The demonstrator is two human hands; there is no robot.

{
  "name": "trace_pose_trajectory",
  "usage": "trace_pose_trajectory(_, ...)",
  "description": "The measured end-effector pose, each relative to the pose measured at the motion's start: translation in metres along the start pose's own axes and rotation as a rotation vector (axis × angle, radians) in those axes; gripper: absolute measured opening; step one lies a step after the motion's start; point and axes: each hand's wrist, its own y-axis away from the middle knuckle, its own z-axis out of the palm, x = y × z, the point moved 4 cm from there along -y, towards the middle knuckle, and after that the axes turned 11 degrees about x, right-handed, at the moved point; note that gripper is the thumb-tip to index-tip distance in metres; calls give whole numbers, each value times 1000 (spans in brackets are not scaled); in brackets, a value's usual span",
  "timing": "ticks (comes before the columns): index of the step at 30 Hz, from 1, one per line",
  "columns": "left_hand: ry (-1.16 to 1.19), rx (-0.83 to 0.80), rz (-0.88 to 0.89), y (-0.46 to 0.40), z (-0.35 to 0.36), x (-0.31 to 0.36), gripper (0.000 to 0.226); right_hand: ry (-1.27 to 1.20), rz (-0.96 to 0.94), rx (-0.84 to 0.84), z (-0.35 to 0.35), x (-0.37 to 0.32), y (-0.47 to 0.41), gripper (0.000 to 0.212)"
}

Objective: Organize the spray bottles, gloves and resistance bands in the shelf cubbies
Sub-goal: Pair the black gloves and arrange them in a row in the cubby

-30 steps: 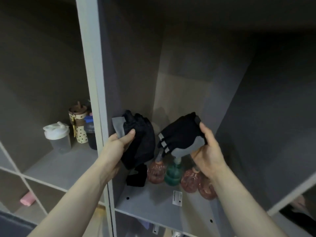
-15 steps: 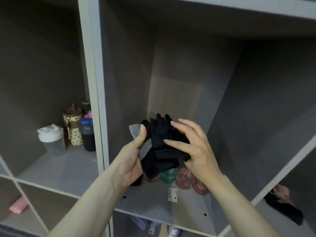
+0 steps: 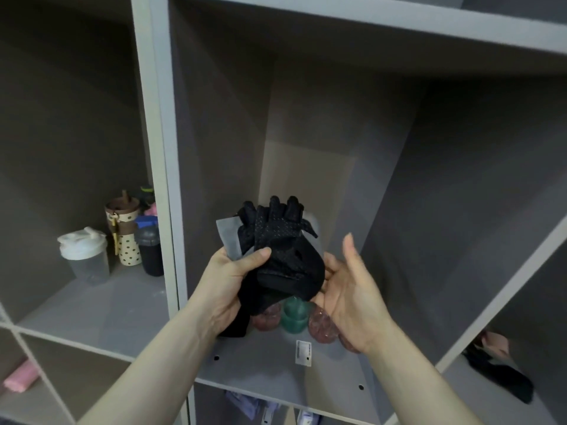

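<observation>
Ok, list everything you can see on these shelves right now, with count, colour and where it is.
Black fabric gloves: a bunched stack, count unclear, black with grey patches, held in front of the middle cubby.
Round translucent spray bottles: at least three, one green between reddish ones, middle cubby floor, tops hidden behind the gloves.
White label sticker: one, middle cubby floor.
Clear shaker bottle with white lid: one, left cubby.
Cream polka-dot cup with brown lid: one, left cubby.
Dark bottle with grey cap: one, left cubby beside the divider.
Pink folded item: one, lower left cubby.
Black fabric item: one, lower right cubby.
Left hand: grip closed on the gloves.
Right hand: open, beside the gloves.
</observation>
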Motion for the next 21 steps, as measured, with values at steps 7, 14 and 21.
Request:
trace_pose_trajectory(7, 54, -61, -134, -2, -1, 4, 44, -143, -207, 123, -7, -8, -6, 30)
trace_pose_trajectory(14, 156, -76, -277, -5, -10, 11, 50, -189, -303, 109, -23, -32, -11, 37)
trace_pose_trajectory(21, 167, -160, -232, -5, 6, 14, 47, 192, -476, 153, -10, -41, -4, 29)
